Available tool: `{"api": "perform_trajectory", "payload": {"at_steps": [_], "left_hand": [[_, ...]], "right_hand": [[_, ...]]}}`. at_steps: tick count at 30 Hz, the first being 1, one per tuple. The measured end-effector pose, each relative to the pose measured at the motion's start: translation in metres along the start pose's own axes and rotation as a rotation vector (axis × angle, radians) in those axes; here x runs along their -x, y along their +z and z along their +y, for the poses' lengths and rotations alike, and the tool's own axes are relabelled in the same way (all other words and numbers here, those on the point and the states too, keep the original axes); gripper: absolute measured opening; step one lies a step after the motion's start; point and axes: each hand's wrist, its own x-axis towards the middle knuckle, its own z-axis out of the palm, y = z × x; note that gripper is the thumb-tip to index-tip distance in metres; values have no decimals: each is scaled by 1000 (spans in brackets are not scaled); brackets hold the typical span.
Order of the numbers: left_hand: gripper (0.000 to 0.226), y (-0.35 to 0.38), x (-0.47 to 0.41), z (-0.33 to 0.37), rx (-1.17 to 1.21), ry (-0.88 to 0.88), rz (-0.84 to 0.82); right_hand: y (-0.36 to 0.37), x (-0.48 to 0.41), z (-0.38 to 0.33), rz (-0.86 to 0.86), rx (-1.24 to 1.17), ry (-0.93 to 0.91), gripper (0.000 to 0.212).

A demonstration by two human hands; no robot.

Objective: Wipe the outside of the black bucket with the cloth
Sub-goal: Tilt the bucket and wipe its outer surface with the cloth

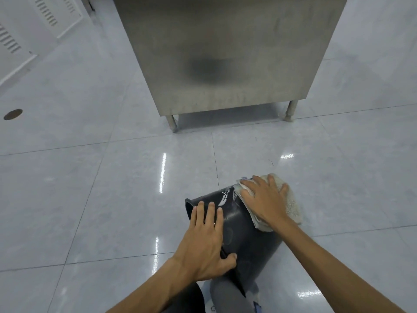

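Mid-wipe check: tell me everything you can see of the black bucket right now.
The black bucket looks like smooth, slightly glossy plastic with a white printed mark and faint scuffs on its wall. It lies tipped on its side over the tiled floor, rim left, base end right. The left hand lies flat across the rim, thumb on the wall. The right hand presses a pale cloth over the base end. Its inside is hidden.

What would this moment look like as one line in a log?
step: wiping outside | left hand: braces black bucket near rim | right hand: presses cloth flat against bucket | bucket: tipped on its side
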Motion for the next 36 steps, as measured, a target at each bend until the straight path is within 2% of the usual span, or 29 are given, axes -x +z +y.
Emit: {"api": "perform_trajectory", "payload": {"at_steps": [5, 10, 15, 17, 20, 24, 28, 31, 33, 36], "left_hand": [[104, 2, 2, -4, -15, 22, -16], [106, 0, 2, -4, -11, 50, -76], [105, 3, 2, -1, -23, 57, -40], [104, 12, 0, -4, -8, 58, -40], [105, 23, -1, -7, -18, 75, -7], [107, 23, 0, -10, -42, 128, 14], [106, 19, 3, -7, -19, 182, 37], [106, 6, -6, -17, 90, 91, 61], [107, -1, -13, -29, 139, 7, -5], [107, -6, -19, -38, 153, -22, -76]], "right_hand": [[4, 34, -20, 12, 20, -80, 68], [12, 70, -24, 40, -1, -186, 62], [-13, 2, 24, -14, 17, -8, 71], [-13, -7, 27, -15, 22, 15, 64], [-1, 15, 18, 77, 45, -43, 58], [24, 61, -2, 179, -45, -91, 57], [32, 82, 0, 287, -129, -74, 54], [32, 90, 8, 329, -202, -62, 54], [35, 96, 7, 366, -230, -42, 54], [42, 104, 6, 434, -261, -19, 55]]}}
